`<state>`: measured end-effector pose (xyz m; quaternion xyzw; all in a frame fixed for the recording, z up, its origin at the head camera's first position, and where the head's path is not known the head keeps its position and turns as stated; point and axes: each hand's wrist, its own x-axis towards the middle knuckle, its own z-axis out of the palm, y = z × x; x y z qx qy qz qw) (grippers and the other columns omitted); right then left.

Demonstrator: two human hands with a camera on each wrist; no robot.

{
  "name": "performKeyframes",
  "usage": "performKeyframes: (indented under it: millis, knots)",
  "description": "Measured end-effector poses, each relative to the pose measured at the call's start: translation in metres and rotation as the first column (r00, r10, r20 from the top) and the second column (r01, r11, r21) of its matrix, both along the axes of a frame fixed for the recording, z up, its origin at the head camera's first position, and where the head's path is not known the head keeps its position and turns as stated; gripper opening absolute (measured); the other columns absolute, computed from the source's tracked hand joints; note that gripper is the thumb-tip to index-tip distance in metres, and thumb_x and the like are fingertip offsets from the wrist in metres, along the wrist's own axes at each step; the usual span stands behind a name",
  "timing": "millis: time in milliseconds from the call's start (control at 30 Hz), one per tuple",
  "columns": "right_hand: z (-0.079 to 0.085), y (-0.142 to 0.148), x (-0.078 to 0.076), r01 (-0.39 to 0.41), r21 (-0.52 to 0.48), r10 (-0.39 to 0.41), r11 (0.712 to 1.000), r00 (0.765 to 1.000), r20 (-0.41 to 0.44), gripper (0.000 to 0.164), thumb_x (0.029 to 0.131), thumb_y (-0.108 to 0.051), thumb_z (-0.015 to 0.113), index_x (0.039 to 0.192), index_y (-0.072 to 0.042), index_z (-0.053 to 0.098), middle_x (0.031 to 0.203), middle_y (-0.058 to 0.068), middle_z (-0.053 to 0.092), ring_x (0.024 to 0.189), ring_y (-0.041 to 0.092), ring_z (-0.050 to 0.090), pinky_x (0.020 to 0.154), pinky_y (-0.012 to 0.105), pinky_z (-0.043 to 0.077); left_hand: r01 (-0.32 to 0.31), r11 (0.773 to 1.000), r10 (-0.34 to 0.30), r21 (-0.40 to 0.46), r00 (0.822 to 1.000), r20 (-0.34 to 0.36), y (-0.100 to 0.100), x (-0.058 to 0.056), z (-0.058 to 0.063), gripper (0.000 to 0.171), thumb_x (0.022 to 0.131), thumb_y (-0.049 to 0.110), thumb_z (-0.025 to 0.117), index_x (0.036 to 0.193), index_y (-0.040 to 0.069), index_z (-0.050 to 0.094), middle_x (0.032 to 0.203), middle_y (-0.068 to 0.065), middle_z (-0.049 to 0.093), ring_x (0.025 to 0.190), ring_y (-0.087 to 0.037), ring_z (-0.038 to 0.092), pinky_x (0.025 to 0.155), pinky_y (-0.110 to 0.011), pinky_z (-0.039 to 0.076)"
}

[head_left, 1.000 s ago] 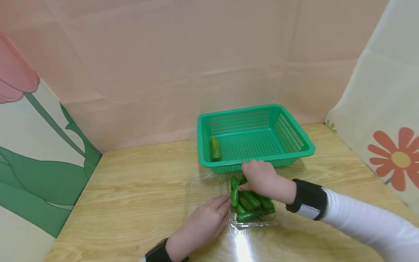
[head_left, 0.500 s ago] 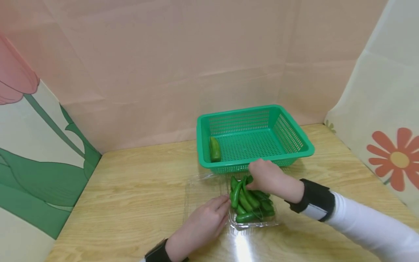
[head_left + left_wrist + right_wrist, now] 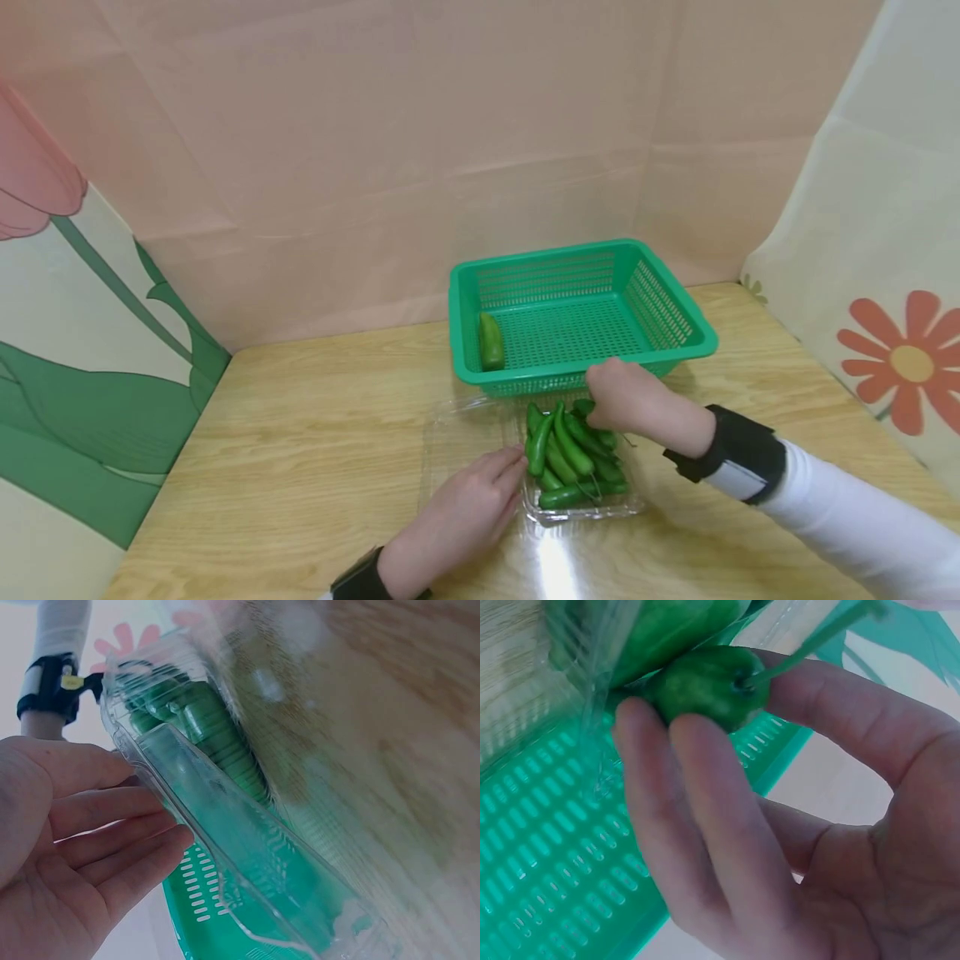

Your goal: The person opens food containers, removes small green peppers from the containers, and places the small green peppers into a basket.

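Observation:
In the head view, several green chili peppers lie in a clear plastic clamshell box, its lid folded out to the left. My right hand is over the box's far right corner. The right wrist view shows its fingers and thumb gripping one green chili pepper near the stem, against other peppers. My left hand lies over the lid at the box's left side. In the left wrist view its fingers are nearly straight, their tips touching the clear plastic edge.
Just behind the box stands a green perforated basket. One green pepper leans inside its left end. The wooden table backs onto a pink cloth, with printed flower panels on both sides.
My right hand has shifted to the right over the box, uncovering more peppers. A few peppers at the top of the pile have shifted slightly. My left hand has stayed in place.

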<state>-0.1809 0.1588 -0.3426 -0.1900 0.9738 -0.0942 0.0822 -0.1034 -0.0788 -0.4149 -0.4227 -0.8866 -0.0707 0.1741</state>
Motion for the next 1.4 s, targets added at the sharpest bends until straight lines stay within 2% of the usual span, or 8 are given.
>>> performKeyframes:
  millis: [333,567,900,1267,1400]
  knots:
    - [0.005,0.007,0.004,0.021,-0.026,-0.021,0.999,1.000,-0.016,0.045,0.071,-0.005,0.068,0.060,-0.019,0.026,0.057,-0.006,0.016,0.048,0.008,0.020,0.043,0.017,0.022,0.001,1.000,-0.001,-0.005,1.000,-0.001,0.000,0.001,0.001,0.039,0.089,0.021,0.063,0.122,0.000,0.060,0.127,-0.014,0.060,0.115,-0.021,0.060,0.099,-0.028,0.051]
    - [0.009,0.011,0.007,0.004,-0.025,-0.005,1.000,0.998,-0.057,0.050,0.071,-0.006,0.069,0.058,-0.021,0.022,0.057,-0.007,0.016,0.049,0.008,0.022,0.045,0.018,0.022,0.006,1.000,-0.006,0.009,1.000,-0.003,0.000,0.001,0.001,0.038,0.089,0.020,0.063,0.121,-0.001,0.060,0.125,-0.014,0.061,0.114,-0.021,0.061,0.098,-0.028,0.051]
    - [0.012,0.015,0.012,-0.005,-0.076,0.000,0.997,0.998,-0.059,0.054,0.073,-0.008,0.071,0.057,-0.022,0.021,0.055,-0.008,0.015,0.048,0.007,0.021,0.045,0.016,0.021,0.004,1.000,-0.004,0.014,1.000,0.002,0.000,0.001,0.002,0.037,0.090,0.019,0.062,0.121,0.000,0.061,0.125,-0.014,0.061,0.114,-0.021,0.061,0.098,-0.027,0.051]
    - [0.015,0.019,0.015,-0.020,-0.075,0.014,0.997,0.997,-0.074,0.035,0.074,-0.009,0.071,0.053,-0.016,0.044,0.053,-0.007,0.030,0.048,0.008,0.031,0.045,0.018,0.028,0.008,1.000,-0.008,0.020,1.000,0.005,0.001,0.001,0.002,0.037,0.090,0.019,0.062,0.121,-0.001,0.061,0.125,-0.014,0.061,0.114,-0.021,0.061,0.098,-0.027,0.051]
    - [0.016,0.020,0.015,-0.041,-0.071,0.035,0.997,0.996,-0.086,0.008,0.073,-0.011,0.072,0.067,-0.007,0.067,0.060,-0.003,0.056,0.052,0.009,0.044,0.047,0.024,0.046,0.011,1.000,-0.011,0.021,1.000,-0.003,0.000,0.001,0.002,0.036,0.089,0.019,0.062,0.120,-0.001,0.061,0.124,-0.014,0.062,0.113,-0.021,0.061,0.098,-0.027,0.051]
